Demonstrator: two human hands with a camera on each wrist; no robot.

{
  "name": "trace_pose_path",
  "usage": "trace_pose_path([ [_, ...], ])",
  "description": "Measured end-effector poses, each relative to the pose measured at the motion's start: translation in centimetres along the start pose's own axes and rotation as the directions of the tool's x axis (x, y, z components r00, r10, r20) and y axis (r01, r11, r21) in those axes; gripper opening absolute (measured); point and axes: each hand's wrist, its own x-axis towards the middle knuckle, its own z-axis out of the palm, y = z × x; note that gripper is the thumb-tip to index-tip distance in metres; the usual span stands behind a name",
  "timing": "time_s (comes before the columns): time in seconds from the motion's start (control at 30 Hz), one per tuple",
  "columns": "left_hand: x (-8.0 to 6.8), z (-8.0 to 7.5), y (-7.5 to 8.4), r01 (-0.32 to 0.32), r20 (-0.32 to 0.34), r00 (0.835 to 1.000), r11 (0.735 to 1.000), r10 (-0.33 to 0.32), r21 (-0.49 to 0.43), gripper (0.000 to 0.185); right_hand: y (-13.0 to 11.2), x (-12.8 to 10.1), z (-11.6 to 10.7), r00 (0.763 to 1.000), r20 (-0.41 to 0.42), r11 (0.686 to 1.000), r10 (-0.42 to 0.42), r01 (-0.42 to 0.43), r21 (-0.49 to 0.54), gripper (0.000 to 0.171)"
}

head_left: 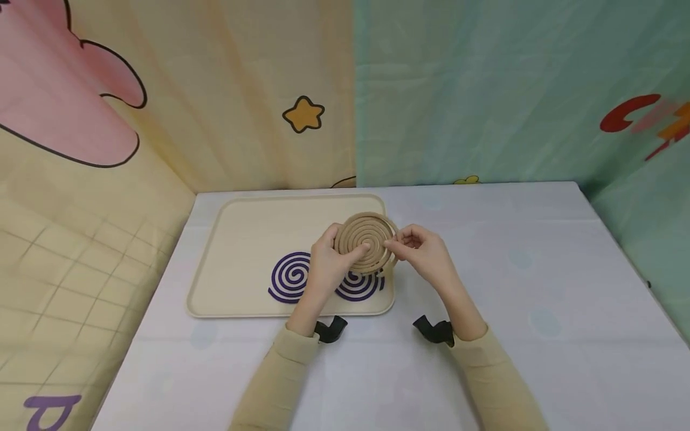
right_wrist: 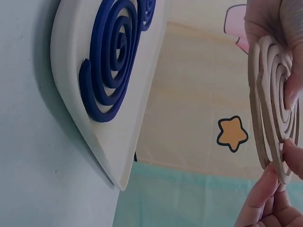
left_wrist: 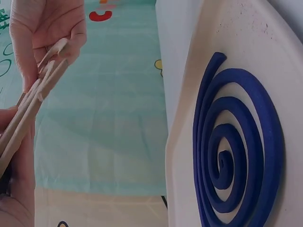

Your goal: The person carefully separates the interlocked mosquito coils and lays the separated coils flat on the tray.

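Sleeved forearms enter from the near edge of the table [head_left: 539,287], each with a black strap at the wrist, and converge above the tray's right portion. Left hand [head_left: 329,260]: raised off the surface, fingers curled round the left rim of the beige coil [head_left: 366,242], thumb lying across its face. Right hand [head_left: 423,248]: fingertips pinching the coil's right rim, narrow grip. The beige coil is held tilted in the air between both hands, face toward the head camera, above the tray's right side; the left wrist view shows it edge-on as stacked strips.

Table: pale cloth-covered surface, with broad bare room to the right of the hands and along the near edge; its left and rear edges meet hanging backdrop cloths.

Tray [head_left: 242,239]: cream, rounded corners, raised rim, on the table's left half, near the rear edge. Its left part is bare.

Purple coils: left purple coil [head_left: 291,276] and right purple coil [head_left: 358,287] lie flat, side by side, near the tray's front rim, the right one partly covered by the hands.

Backdrop markings: a yellow star [head_left: 304,114], a pink shape outlined in black, red lettering at right too blurred to read, and a purple mark at lower left, cut off.
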Motion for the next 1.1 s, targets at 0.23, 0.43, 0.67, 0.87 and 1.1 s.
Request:
trace_pose_path([
  [0.23, 0.0, 0.0, -0.1, 0.028, 0.121, 0.992, 0.998, -0.034, 0.047, 0.033, -0.1, 0.1, -0.6, 0.998, -0.025, 0.998, -0.055, 0.055, -0.02, 0.025],
  [0.43, 0.2, 0.1, -0.3, 0.078, 0.052, 0.996, 0.993, -0.074, -0.083, 0.034, 0.0, 0.2, -0.3, 0.997, 0.036, 0.995, -0.061, 0.058, 0.087, 0.024],
  [0.67, 0.2, 0.3, 0.0, 0.064, 0.072, 0.996, 0.993, -0.057, -0.097, 0.034, -0.1, 0.3, -0.3, 0.997, 0.06, 0.998, -0.046, 0.044, 0.034, 0.027],
  [0.87, 0.0, 1.2, -0.4, 0.06, 0.185, 0.982, 0.996, -0.047, -0.067, 0.035, -0.3, 0.0, -0.7, 0.993, 0.005, 0.99, -0.121, 0.121, -0.072, 0.026],
  [1.1, 0.0, 1.4, -0.7, 0.108, 0.224, 0.971, 0.988, -0.082, -0.107, 0.036, -0.2, 0.2, -0.7, 0.99, 0.022, 0.99, -0.137, 0.137, -0.013, 0.028],
])
